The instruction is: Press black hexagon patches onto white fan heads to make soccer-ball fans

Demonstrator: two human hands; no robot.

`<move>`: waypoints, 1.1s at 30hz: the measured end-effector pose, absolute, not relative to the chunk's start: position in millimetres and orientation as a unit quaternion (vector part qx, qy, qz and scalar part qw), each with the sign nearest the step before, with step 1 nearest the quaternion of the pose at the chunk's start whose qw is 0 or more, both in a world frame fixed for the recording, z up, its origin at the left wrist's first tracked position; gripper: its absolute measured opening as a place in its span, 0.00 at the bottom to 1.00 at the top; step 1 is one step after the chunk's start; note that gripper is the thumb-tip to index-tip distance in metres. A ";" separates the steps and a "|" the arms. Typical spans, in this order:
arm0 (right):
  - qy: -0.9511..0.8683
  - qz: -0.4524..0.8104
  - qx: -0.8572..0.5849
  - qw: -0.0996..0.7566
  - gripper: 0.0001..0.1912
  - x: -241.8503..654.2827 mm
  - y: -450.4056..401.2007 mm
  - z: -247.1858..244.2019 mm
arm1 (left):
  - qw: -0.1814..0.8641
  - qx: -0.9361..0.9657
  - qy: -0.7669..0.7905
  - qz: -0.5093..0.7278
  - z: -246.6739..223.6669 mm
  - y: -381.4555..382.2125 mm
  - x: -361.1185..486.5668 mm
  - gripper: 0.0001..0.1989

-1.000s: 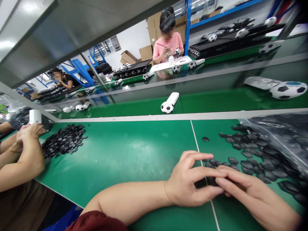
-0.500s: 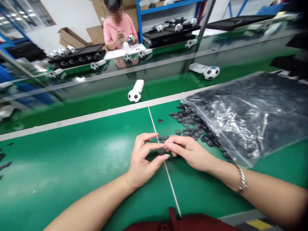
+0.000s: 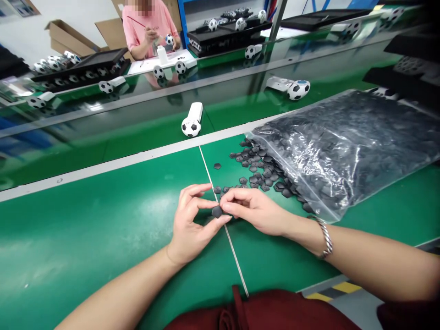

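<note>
A small black pentagon piece (image 3: 217, 211) sits between the thumb and index finger of my left hand (image 3: 194, 220), whose other fingers are spread. My right hand (image 3: 256, 211) has its thumb and index finger pinched together right at the piece's edge; whether something tiny is between those fingertips is hidden. Beyond the right hand lies a loose heap of black pentagon pieces (image 3: 264, 173), spilling from the mouth of a clear plastic bag (image 3: 343, 146) full of them. One single pentagon piece (image 3: 217, 166) rests apart on the green table (image 3: 103, 229).
On the green conveyor past the pale rail (image 3: 137, 160) stand a white device with a football-patterned end (image 3: 191, 126) and a second such device (image 3: 298, 90). Across it a person in pink (image 3: 151, 27) works beside black trays (image 3: 89, 68) of football-patterned parts.
The view has shifted, so the scene sits further left and higher. My hands keep nearly the same pose around the black pentagon piece, whose flat face now shows more plainly.
</note>
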State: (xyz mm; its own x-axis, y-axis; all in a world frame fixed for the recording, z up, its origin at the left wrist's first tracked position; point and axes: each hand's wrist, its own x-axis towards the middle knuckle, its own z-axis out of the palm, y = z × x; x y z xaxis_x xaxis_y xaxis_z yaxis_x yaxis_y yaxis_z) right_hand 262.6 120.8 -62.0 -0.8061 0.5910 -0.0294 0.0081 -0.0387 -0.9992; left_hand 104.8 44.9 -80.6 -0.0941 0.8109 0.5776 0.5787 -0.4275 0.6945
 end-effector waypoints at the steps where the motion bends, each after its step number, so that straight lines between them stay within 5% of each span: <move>1: -0.662 0.683 -0.227 0.211 0.12 262.4 120.9 -62.0 | 0.111 0.663 0.522 0.525 -80.7 44.8 105.0 0.12; 17: -0.676 0.673 -0.227 0.196 0.13 262.9 122.0 -64.2 | 0.177 0.674 0.512 0.502 -79.4 46.6 104.2 0.13; 25: -0.860 0.279 -0.119 0.410 0.05 271.3 123.1 -61.7 | 0.145 0.643 0.508 0.554 -81.7 44.2 103.6 0.07; 33: -0.890 0.154 -0.090 0.420 0.08 276.6 127.9 -61.7 | 0.090 0.666 0.480 0.563 -80.9 41.0 105.5 0.12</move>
State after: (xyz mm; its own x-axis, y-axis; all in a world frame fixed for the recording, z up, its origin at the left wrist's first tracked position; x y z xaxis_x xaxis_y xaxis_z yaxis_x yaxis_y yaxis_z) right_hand 276.6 127.9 -61.7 -0.6311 0.2888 0.7199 0.0308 0.9367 -0.3488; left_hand 105.5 41.0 -80.9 -0.0965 0.7413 0.6642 0.5387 -0.5222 0.6611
